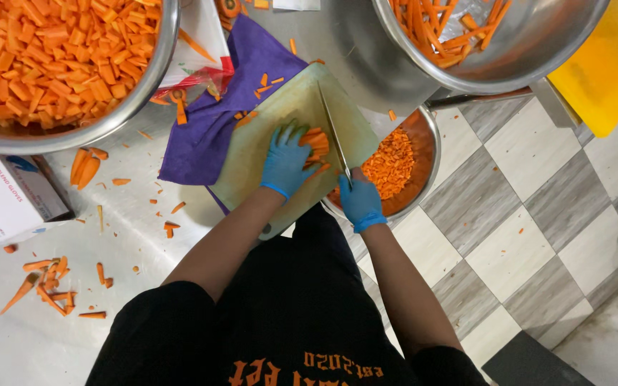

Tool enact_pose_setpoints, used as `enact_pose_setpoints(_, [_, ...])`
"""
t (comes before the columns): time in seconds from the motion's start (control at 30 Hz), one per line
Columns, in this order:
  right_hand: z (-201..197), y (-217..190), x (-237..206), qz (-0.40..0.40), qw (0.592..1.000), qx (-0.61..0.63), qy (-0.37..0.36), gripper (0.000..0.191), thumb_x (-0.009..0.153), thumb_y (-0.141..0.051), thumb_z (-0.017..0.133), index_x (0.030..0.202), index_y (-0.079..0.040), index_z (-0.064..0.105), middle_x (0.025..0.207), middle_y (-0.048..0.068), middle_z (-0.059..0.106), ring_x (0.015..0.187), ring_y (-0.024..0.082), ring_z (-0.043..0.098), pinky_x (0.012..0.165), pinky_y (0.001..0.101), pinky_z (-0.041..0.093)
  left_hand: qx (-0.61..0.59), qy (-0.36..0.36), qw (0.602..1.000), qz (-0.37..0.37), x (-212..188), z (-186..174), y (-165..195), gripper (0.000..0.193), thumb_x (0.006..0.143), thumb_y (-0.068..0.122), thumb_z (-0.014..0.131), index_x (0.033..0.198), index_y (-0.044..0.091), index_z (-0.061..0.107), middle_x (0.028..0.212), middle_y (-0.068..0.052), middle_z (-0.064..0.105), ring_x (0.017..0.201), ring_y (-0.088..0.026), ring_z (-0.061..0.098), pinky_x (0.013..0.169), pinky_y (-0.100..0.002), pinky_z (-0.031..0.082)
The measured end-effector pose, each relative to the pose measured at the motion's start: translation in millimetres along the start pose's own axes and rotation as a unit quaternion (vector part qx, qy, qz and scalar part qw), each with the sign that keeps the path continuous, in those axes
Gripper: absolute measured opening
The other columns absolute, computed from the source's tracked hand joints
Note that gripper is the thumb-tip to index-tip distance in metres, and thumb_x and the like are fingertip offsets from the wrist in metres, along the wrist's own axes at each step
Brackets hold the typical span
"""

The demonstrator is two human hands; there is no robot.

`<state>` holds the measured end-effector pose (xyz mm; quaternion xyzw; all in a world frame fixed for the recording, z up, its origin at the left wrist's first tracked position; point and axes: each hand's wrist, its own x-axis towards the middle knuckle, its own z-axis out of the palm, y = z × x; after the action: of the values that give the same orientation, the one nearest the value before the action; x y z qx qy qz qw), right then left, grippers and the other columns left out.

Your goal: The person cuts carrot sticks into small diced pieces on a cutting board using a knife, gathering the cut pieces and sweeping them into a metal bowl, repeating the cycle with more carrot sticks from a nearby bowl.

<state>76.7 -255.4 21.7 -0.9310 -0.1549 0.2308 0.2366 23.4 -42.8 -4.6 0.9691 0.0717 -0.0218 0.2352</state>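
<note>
Head view, looking down on a steel worktop [144, 214] strewn with carrot trimmings; beyond the left fingers, a large steel bowl [144, 86] heaped with diced carrot; beyond the right fingers, a second steel bowl [538, 43] holding carrot sticks; just past the right knuckles and lower than the counter, a smaller bowl [423, 136] of fine carrot dice; under both hands, a pale green cutting board [266, 129] lying on a purple cloth [209, 121]; the left hand [285, 162], in a blue glove, fingers spread and pressed flat on a small bundle of carrot strips [316, 146], fingertips beside the blade; the right hand [360, 202], also gloved, fingers closed around the handle of a knife [334, 132], whose blade lies along the right edge of the bundle; by judgement, the chief risk is a cut to the left fingertips, since they lie extended rather than curled so near the edge; a lesser risk is the board shifting on the cloth, or strips rolling apart under the flat palm, giving uneven pieces.
</note>
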Motion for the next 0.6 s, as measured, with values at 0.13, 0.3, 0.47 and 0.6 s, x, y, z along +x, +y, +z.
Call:
enact_pose_setpoints(0.13, [0.5, 1.0, -7.2, -0.001, 1.000, -0.022, -0.014, 0.028, 0.101, -0.033, 0.059, 0.106, -0.006, 0.057, 0.092, 0.027, 0.070, 0.088, 0.051, 0.065, 0.073, 0.0616, 0.049, -0.091, 0.088, 0.992, -0.011, -17.0, -2.0, -12.0, 0.077, 0.074, 0.056, 0.077, 0.130, 0.004, 0.062, 0.141, -0.026, 0.045, 0.138, -0.042, 0.034, 0.117, -0.060, 0.020])
enact_pose_setpoints(0.3, [4.8, 0.7, -17.5, -0.019, 1.000, -0.004, -0.010, 0.031, 0.100, -0.032, 0.057, 0.116, -0.007, 0.058, 0.100, 0.028, 0.069, 0.087, 0.053, 0.063, 0.073, 0.0624, 0.048, -0.421, 0.305, 0.851, -0.067, -48.5, 4.1, -25.7, 0.072, 0.100, 0.036, 0.065, 0.154, -0.001, 0.037, 0.160, -0.027, 0.035, 0.150, -0.044, 0.036, 0.127, -0.047, 0.030])
enact_pose_setpoints(0.47, [12.4, -1.3, -22.4, -0.018, 0.998, 0.054, -0.012, 0.029, 0.100, -0.030, 0.055, 0.114, -0.005, 0.059, 0.100, 0.029, 0.069, 0.093, 0.052, 0.064, 0.076, 0.0598, 0.051, -0.255, 0.244, 0.932, -0.079, -47.5, 5.7, -17.7, 0.067, 0.096, 0.031, 0.068, 0.151, 0.000, 0.046, 0.151, -0.025, 0.047, 0.143, -0.045, 0.043, 0.123, -0.050, 0.033])
enact_pose_setpoints(0.6, [17.4, -2.5, -25.3, 0.005, 1.000, 0.024, -0.006, 0.031, 0.103, -0.032, 0.056, 0.112, -0.003, 0.058, 0.099, 0.029, 0.069, 0.093, 0.052, 0.064, 0.077, 0.0606, 0.049, -0.133, 0.159, 0.976, -0.062, -44.8, -8.8, -23.1, 0.067, 0.086, 0.034, 0.075, 0.141, 0.001, 0.053, 0.137, -0.024, 0.052, 0.127, -0.045, 0.048, 0.110, -0.055, 0.037])
